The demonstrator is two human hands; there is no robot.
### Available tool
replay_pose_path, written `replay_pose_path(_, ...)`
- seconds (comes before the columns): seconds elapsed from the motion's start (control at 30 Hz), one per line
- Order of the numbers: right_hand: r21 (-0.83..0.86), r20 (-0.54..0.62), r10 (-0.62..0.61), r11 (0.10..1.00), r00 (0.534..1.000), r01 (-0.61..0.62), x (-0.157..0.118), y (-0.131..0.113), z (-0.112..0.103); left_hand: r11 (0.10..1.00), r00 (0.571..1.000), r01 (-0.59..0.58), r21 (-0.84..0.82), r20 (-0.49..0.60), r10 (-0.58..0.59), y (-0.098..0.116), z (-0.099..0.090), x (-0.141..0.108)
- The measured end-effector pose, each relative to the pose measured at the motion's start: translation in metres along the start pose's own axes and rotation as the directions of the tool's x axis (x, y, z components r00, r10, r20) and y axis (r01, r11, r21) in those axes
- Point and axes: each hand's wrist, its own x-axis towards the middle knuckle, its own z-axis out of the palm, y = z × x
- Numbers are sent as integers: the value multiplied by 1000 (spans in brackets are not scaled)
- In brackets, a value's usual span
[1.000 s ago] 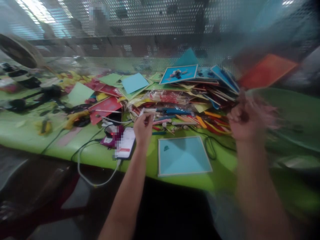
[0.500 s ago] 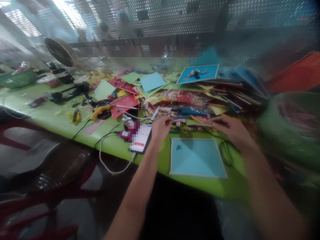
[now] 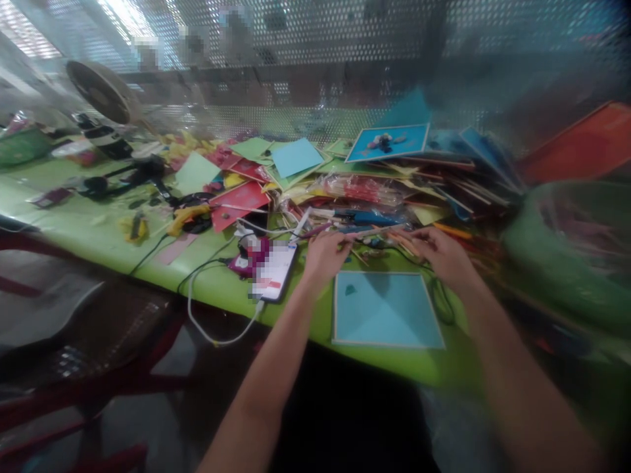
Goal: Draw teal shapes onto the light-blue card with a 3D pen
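My left hand (image 3: 329, 256) is closed, fingertips pinched on the pinkish end of a thin pale stick (image 3: 378, 231). The stick runs right toward my right hand (image 3: 446, 256), whose fingers are also closed at its far end; blur hides the exact contact. Below both hands, a light blue board (image 3: 389, 312) with a pale border lies flat near the table edge, a small dark green patch at its upper left. Beneath the stick are loose thin sticks and small bits, too blurred to name. A blue pen-like item (image 3: 382, 215) lies just behind.
A phone (image 3: 276, 269) with a white cable lies left of my left hand, beside a purple object (image 3: 251, 256). Coloured boards and cards pile up behind, including a blue framed picture (image 3: 389, 142). A green basket (image 3: 557, 249) stands right; a fan (image 3: 98, 92) stands far left.
My left hand has shifted slightly right and my right hand slightly left, so they are closer together. The pale stick now spans between them. The view has turned a little.
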Motion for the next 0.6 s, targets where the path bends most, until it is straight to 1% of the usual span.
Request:
replay_pose_path(0.07, -50, 22, -37, 998, 999, 38, 0, 0, 0, 998, 996, 58, 26, -69, -56, -9, -4, 1)
replay_pose_path(0.13, -116, 70, -102, 987, 992, 110, 0, 2, 1, 993, 986, 115, 40, -128, -110, -17, -8, 2)
replay_pose_path(0.2, -172, 115, -169, 967, 979, 187, 1, 6, 2, 986, 979, 156, 65, -147, -145, -22, -12, 1)
replay_pose_path(0.3, -211, 127, -215, 948, 968, 238, 2, 13, 6, 979, 981, 166, 115, -119, -152, -22, -18, -4)
replay_pose_path(0.37, -217, 95, -218, 948, 971, 234, 2, 17, 8, 981, 986, 146, 129, -96, -134, -20, -20, -11)
replay_pose_path(0.43, -260, 47, -230, 937, 972, 234, 2, 19, 12, 982, 992, 113, 151, -68, -103, -18, -20, -20)
replay_pose_path(0.5, -359, 27, -261, 898, 965, 253, 2, 22, 16, 978, 996, 84, 189, -27, -81, -18, -18, -28)
replay_pose_path(0.6, -518, 92, -307, 798, 947, 309, 2, 26, 21, 971, 998, 57, 234, 27, -65, -21, -15, -36)
